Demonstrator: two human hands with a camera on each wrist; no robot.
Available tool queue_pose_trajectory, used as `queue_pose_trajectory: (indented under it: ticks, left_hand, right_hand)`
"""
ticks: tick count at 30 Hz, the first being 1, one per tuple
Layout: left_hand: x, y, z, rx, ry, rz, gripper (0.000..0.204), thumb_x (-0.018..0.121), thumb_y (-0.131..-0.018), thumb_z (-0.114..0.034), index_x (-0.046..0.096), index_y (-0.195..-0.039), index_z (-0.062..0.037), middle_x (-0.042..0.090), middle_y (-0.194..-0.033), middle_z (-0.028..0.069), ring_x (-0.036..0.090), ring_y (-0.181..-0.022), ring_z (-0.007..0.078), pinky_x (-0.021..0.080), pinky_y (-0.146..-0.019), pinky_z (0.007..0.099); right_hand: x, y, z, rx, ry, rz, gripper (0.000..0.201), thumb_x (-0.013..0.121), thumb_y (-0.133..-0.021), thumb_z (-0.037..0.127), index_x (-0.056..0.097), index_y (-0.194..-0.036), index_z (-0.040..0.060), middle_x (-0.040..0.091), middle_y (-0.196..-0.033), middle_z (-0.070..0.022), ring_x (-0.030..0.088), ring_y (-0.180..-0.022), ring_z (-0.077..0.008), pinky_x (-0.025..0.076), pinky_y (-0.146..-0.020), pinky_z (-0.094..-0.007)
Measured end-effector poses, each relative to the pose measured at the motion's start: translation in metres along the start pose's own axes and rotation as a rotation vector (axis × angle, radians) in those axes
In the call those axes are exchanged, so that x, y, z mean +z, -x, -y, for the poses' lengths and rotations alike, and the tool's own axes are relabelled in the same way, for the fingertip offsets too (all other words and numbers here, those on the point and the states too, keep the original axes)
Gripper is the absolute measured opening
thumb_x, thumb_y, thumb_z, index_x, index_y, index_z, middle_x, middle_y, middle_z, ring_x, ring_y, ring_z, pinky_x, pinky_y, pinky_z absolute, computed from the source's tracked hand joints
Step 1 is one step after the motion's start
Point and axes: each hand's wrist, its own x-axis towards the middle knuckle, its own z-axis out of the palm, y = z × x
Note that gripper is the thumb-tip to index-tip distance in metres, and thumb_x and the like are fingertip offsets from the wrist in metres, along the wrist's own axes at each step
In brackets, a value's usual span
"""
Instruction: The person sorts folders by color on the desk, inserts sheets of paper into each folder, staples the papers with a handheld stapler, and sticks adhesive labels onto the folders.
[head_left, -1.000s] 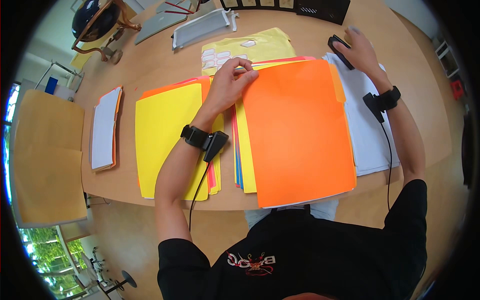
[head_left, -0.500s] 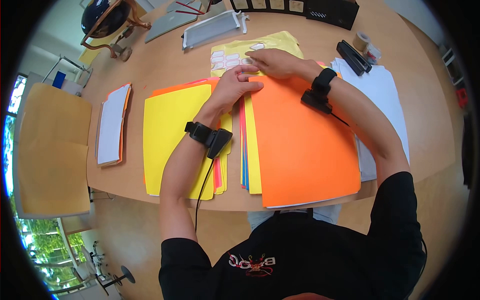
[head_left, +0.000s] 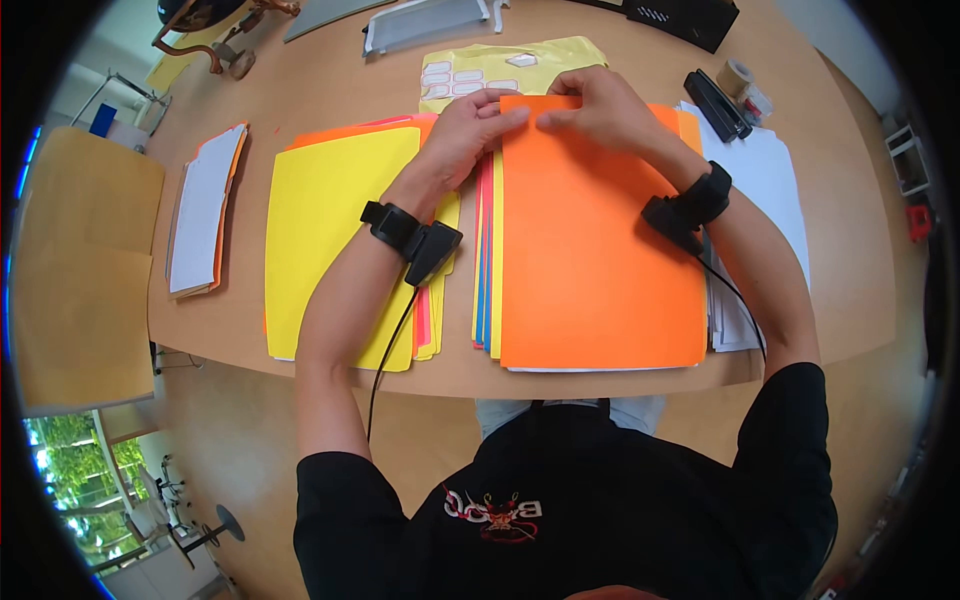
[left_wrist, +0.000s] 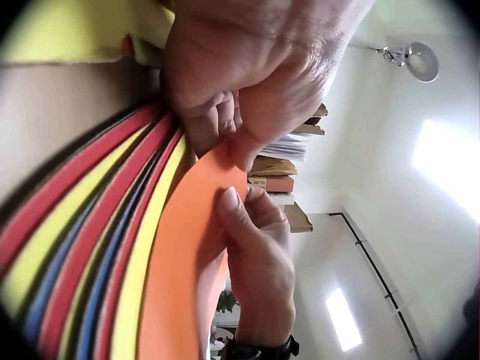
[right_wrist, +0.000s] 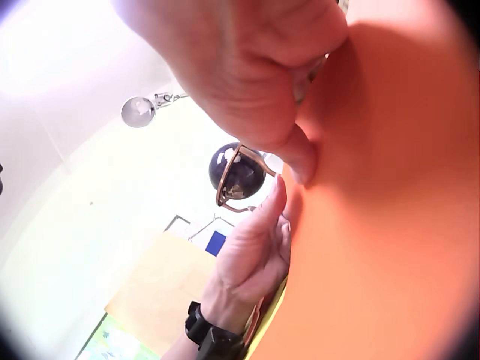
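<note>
An orange folder (head_left: 600,270) lies on top of a stack of coloured folders (head_left: 484,250), with white paper showing along its near edge. At its top left corner my left hand (head_left: 462,135) pinches it between thumb and fingers. My right hand (head_left: 612,112) pinches the top edge just to the right, thumb on the front face. In the left wrist view, the orange folder (left_wrist: 184,232) bends upward between both hands, away from the red, yellow and blue edges (left_wrist: 90,247) below. Against the white papers (head_left: 765,190) on the right lies a black stapler (head_left: 716,105).
Left of the stack sits a pile topped by a yellow folder (head_left: 340,230). Farther left is a smaller pile of papers (head_left: 200,210). Behind the hands lies a yellow envelope (head_left: 510,62) with white labels. A tape roll (head_left: 735,77) stands beside the stapler.
My right hand has let go of the stapler at the right and come left to pinch the orange folder's top edge. My left hand keeps hold of the folder's corner.
</note>
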Motion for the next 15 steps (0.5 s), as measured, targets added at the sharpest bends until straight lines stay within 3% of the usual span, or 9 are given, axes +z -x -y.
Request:
queue_pose_trajectory:
  ticks: [2,6,8,12,14,15]
  left_hand:
    - [0.0,0.001,-0.001,-0.011,-0.134,0.085,0.041,0.072,-0.091,-0.012,0.055,-0.127,-0.0006,0.068,-0.107,0.0049,0.067,-0.093,0.0105,0.055,-0.083,0.0235]
    - [0.003,0.004,0.0,-0.037,-0.146,0.11,0.041,0.066,-0.094,-0.011,0.055,-0.13,0.0034,0.069,-0.114,0.01,0.068,-0.1,0.0163,0.055,-0.09,0.0282]
    - [0.004,0.004,0.0,-0.034,-0.134,0.093,0.039,0.064,-0.095,-0.012,0.055,-0.131,0.0032,0.069,-0.115,0.0103,0.068,-0.101,0.0169,0.055,-0.09,0.029]
    - [0.003,-0.002,0.004,-0.022,-0.017,-0.026,0.035,0.055,-0.101,-0.017,0.054,-0.13,0.0019,0.066,-0.12,0.0116,0.066,-0.105,0.0188,0.053,-0.092,0.0317]
    - [0.004,-0.005,0.006,-0.022,-0.032,-0.06,0.034,0.052,-0.102,-0.018,0.054,-0.13,0.0018,0.065,-0.121,0.0119,0.065,-0.106,0.0194,0.053,-0.092,0.0323]
    - [0.005,-0.004,0.007,-0.011,-0.054,-0.082,0.034,0.052,-0.102,-0.019,0.054,-0.129,0.0017,0.065,-0.121,0.0116,0.065,-0.106,0.0195,0.052,-0.092,0.0326]
  right_hand:
    - [-0.005,0.002,-0.011,-0.045,-0.24,0.047,0.031,0.068,-0.088,0.024,0.069,-0.107,-0.0013,0.07,-0.094,-0.0119,0.066,-0.091,-0.0216,0.051,-0.085,-0.0315]
    - [-0.012,0.023,-0.041,-0.126,-0.286,-0.078,0.033,0.067,-0.09,0.026,0.069,-0.109,-0.001,0.07,-0.102,-0.0126,0.065,-0.098,-0.0203,0.049,-0.089,-0.031]
    - [-0.019,0.044,-0.058,-0.111,-0.035,-0.426,0.038,0.064,-0.091,0.029,0.067,-0.115,-0.0003,0.07,-0.109,-0.0141,0.066,-0.099,-0.021,0.051,-0.091,-0.0328]
    - [-0.026,0.066,-0.093,0.064,-0.157,-0.556,0.041,0.061,-0.097,0.034,0.065,-0.12,0.0,0.069,-0.11,-0.0107,0.065,-0.098,-0.0153,0.052,-0.087,-0.0306]
    - [-0.019,0.072,-0.106,0.169,-1.115,-0.418,0.043,0.055,-0.102,0.039,0.065,-0.12,0.0009,0.069,-0.103,-0.0059,0.064,-0.092,-0.0094,0.052,-0.08,-0.0255]
    - [-0.015,0.073,-0.114,0.168,-1.12,-0.422,0.043,0.055,-0.102,0.039,0.065,-0.12,0.0009,0.069,-0.103,-0.0059,0.064,-0.092,-0.0094,0.052,-0.08,-0.0255]
